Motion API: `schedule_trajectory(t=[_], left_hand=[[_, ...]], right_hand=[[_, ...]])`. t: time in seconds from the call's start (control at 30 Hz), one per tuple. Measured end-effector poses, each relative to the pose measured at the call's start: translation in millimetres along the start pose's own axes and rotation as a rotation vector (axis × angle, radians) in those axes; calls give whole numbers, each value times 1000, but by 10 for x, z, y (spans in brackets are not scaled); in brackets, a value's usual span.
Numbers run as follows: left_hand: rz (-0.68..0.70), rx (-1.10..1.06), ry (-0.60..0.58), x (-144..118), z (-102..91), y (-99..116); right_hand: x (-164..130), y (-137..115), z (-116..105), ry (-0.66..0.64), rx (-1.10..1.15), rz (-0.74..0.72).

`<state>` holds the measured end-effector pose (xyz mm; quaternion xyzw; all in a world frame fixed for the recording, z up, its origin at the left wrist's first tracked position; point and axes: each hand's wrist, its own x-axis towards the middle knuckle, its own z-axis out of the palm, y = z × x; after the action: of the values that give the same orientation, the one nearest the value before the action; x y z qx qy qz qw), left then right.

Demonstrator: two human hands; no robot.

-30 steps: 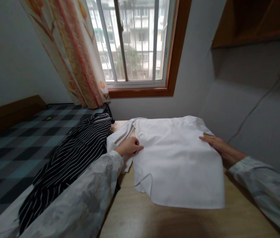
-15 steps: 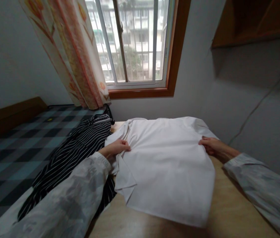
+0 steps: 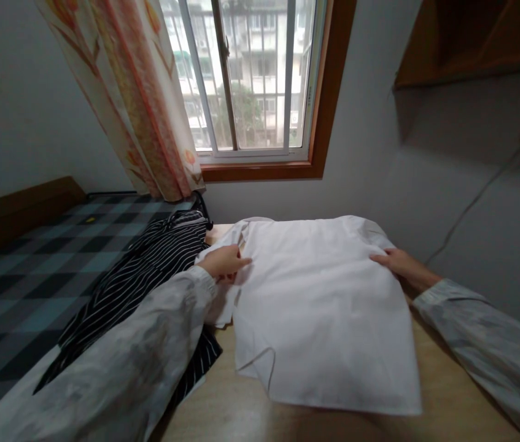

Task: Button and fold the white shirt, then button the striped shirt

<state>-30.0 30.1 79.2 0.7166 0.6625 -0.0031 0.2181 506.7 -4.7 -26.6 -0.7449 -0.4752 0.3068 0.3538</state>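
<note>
A white shirt [image 3: 319, 307] lies spread on a light wooden table [image 3: 223, 412], its hem towards me. My left hand [image 3: 224, 261] pinches the shirt's left edge, where a sleeve is folded under. My right hand [image 3: 396, 263] rests on the shirt's right edge with its fingers stretched out flat. Both of my arms are in pale patterned sleeves.
A black-and-white striped garment [image 3: 149, 276] lies off the table's left side on a bed with a checked cover [image 3: 20, 270]. A flowered curtain [image 3: 140, 110] and a window [image 3: 250, 80] are behind. A wooden shelf [image 3: 471, 43] and a cable [image 3: 481, 190] are on the right wall.
Both hands gripped and tugged the shirt, then laid it flatter. The right hand has opened onto the edge again. The lower left fold has shifted.
</note>
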Motion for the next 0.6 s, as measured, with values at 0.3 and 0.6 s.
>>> schedule_trajectory(t=[0.3, 0.6], left_hand=[[-8, -54, 169, 601, 213, -5], [-65, -54, -156, 185, -63, -330]], right_hand=[[-82, -133, 148, -8, -417, -271], [-216, -286, 166, -218, -461, -345]])
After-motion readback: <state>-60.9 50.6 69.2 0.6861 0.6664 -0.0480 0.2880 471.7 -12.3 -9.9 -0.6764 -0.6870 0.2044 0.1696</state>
